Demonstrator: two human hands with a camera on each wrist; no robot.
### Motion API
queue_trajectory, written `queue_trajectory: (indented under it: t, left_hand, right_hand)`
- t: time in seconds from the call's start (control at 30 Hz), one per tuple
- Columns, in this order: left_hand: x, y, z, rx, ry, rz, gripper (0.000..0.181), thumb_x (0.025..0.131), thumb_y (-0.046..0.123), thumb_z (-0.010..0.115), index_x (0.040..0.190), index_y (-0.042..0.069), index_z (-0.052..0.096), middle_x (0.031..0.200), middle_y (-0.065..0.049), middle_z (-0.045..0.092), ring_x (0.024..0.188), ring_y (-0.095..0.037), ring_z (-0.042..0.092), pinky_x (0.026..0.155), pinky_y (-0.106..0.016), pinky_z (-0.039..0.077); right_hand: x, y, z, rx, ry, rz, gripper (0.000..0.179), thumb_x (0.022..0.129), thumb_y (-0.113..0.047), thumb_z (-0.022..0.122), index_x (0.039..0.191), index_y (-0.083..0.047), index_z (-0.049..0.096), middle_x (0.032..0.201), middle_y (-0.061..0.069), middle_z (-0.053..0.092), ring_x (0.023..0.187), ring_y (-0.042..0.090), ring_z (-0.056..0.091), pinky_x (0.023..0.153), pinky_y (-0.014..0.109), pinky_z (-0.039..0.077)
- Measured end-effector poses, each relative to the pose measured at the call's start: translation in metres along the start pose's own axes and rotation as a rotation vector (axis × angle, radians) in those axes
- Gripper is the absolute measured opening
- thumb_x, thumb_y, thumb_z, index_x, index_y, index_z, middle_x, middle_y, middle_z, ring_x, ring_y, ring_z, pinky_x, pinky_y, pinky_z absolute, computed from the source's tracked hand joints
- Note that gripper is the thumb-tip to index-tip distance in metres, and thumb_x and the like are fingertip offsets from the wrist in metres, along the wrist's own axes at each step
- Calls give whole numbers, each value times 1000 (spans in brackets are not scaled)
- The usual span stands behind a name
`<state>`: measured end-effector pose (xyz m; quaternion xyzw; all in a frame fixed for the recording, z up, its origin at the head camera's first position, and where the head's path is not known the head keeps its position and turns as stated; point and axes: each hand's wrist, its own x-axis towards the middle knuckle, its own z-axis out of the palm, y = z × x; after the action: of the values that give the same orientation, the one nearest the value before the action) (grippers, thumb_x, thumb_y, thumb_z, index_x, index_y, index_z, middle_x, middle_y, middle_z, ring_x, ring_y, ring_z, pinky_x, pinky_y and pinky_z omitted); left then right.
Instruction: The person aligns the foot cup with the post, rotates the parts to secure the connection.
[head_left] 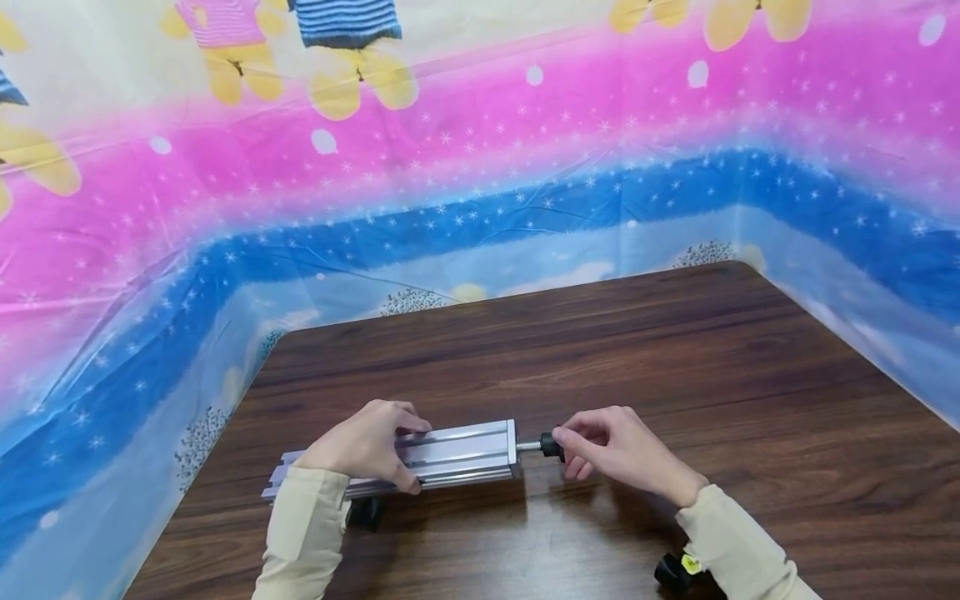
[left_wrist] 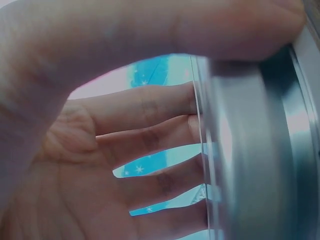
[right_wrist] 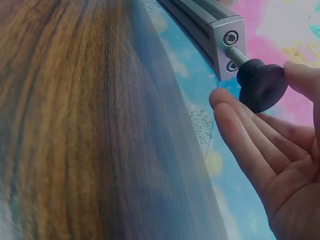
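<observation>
My left hand (head_left: 367, 446) grips a silver aluminium extrusion profile (head_left: 472, 454) from above, thumb on the near side and fingers over the far side. In the left wrist view the profile (left_wrist: 240, 150) lies against the thumb and fingertips. A black levelling foot (head_left: 552, 445) on a threaded metal stem (head_left: 529, 447) sticks out of the profile's right end. My right hand (head_left: 622, 446) pinches this foot at its round base. The right wrist view shows the thumb at the rim of the foot (right_wrist: 265, 90), the other fingers stretched beneath it, and bolts (right_wrist: 231, 37) in the profile's end plate.
Both hands work over a dark wood-grain table (head_left: 600, 350). A black wrist device (head_left: 675, 572) with a yellow mark sits by the right sleeve, another black one (head_left: 363, 512) under the left wrist. A pink and blue patterned cloth (head_left: 487, 158) hangs behind the table's edges.
</observation>
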<state>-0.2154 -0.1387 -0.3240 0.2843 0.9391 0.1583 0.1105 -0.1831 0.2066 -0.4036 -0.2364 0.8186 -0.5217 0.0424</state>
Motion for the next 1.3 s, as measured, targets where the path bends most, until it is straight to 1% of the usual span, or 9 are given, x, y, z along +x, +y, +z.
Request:
queue_trajectory:
  t: [0.13, 0.2, 0.33, 0.4, 0.47, 0.63, 0.97, 1.2, 1.3]
  left_hand:
    - [0, -1, 0, -7, -3, 9, 67, 61, 23, 94, 122, 7, 73, 122, -9, 66, 100, -19, 64, 85, -39, 54]
    - [1, -1, 0, -6, -2, 10, 67, 60, 23, 94, 122, 7, 73, 122, -9, 66, 98, -18, 63, 84, -38, 54]
    - [1, -1, -3, 8, 6, 4, 66, 61, 24, 94, 122, 7, 74, 123, -10, 65, 99, -18, 63, 84, -39, 54]
    - [1, -2, -3, 13, 6, -2, 66, 62, 24, 94, 122, 7, 74, 125, -11, 65, 101, -20, 63, 86, -40, 54]
    - [0, -2, -3, 12, 3, -7, 66, 62, 24, 94, 122, 7, 73, 127, -12, 64, 102, -20, 63, 86, -41, 54]
    - [1, -4, -2, 2, 3, 1, 66, 62, 24, 94, 122, 7, 73, 126, -13, 65, 101, -20, 64, 86, -41, 55]
    - [2, -6, 1, -9, -1, 10, 66, 62, 24, 94, 122, 7, 73, 126, -13, 65, 103, -22, 64, 85, -40, 54]
    - [4, -7, 3, -15, -3, 32, 67, 61, 23, 93, 122, 6, 73, 122, -10, 67, 98, -18, 63, 83, -35, 53]
    - [4, -7, 1, -21, -4, 20, 67, 61, 23, 94, 123, 6, 73, 123, -10, 66, 98, -18, 63, 83, -37, 54]
  right_hand:
    - [0, -1, 1, 33, -32, 71, 45, 107, -40, 48, 91, -5, 72, 75, 4, 76, 67, 26, 75, 62, 36, 61]
    - [-1, -2, 0, 33, -27, 71, 46, 108, -40, 46, 96, -3, 71, 78, 7, 76, 69, 26, 75, 64, 35, 61]
    - [-3, 0, 0, 7, 9, -28, 34, 102, -31, 61, 123, -4, 65, 104, 12, 74, 84, 20, 75, 73, 32, 61]
    - [-3, 1, 0, -1, 21, -103, 43, 96, -25, 71, 134, -8, 59, 117, 13, 69, 92, 18, 74, 77, 31, 60]
    - [-3, 1, 1, -15, 31, -160, 47, 91, -21, 76, 134, -13, 59, 123, 12, 67, 96, 15, 72, 79, 30, 60]
    - [-2, 3, 2, -51, 50, -174, 37, 92, -20, 75, 127, -12, 65, 106, 5, 74, 88, 10, 72, 76, 29, 60]
    - [0, -1, 3, -47, 19, -21, 33, 103, -30, 59, 113, -1, 71, 79, 2, 75, 69, 18, 73, 66, 31, 60]
    - [3, -1, 3, -17, -14, 41, 42, 106, -37, 50, 93, -3, 72, 76, 4, 76, 66, 23, 74, 61, 34, 60]
    - [3, -1, 1, -27, -14, 46, 43, 107, -38, 49, 95, -4, 71, 78, 5, 75, 68, 22, 74, 64, 34, 60]
